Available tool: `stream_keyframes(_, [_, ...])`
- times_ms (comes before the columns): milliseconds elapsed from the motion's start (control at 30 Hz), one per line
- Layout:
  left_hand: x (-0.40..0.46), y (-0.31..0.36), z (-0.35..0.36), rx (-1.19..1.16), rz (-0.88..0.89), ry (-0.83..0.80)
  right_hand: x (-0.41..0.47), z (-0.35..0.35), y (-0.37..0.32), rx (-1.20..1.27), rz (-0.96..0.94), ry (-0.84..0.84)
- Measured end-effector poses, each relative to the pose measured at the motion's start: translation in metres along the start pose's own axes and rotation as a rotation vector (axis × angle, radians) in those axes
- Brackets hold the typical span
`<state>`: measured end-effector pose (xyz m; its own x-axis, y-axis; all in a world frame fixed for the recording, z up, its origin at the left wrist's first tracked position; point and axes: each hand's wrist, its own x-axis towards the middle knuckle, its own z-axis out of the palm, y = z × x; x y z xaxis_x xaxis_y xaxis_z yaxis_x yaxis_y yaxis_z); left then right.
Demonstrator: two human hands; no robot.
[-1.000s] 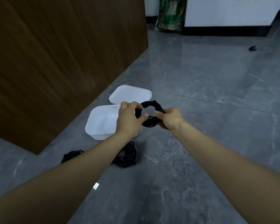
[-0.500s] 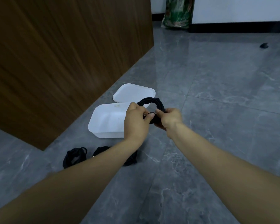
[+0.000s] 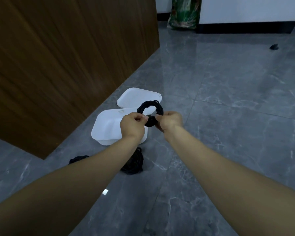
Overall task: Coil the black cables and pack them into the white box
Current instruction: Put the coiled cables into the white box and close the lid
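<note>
I've got both hands out in front, above the grey tiled floor [image 3: 228, 116]. My left hand [image 3: 132, 124] and right hand [image 3: 170, 120] pinch the lower part of a coiled black cable [image 3: 150, 110] from either side, fingers curled tight on it. The coil stands up as a ring, hanging in the air just over the near right corner of the open white box [image 3: 107, 128]. The box sits on the floor, and I see no cable inside it. Its white lid [image 3: 136, 97] lies flat just behind it, touching or nearly so. Down nearer me, two more black cable bundles rest on the floor: one [image 3: 133, 160] right of my left forearm, just short of the box, the other [image 3: 77, 159] partly hidden behind that arm. A wooden panel [image 3: 58, 57] rises on the left.
</note>
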<state>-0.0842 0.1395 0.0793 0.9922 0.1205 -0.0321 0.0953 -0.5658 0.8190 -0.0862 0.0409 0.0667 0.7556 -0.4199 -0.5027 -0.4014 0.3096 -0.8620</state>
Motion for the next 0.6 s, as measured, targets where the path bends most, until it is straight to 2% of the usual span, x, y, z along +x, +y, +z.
stream_keyframes(167, [0.011,-0.014,-0.022,-0.006,0.001,-0.007,0.001,0.026,0.007,-0.004,0.014,0.016])
stream_keyframes(433, [0.087,-0.079,-0.087,0.108,0.159,0.032,0.008,0.098,0.017,0.048,0.025,0.002])
stream_keyframes(600, [0.133,-0.142,-0.110,0.182,0.105,-0.048,0.035,0.153,0.040,-0.027,0.087,0.063])
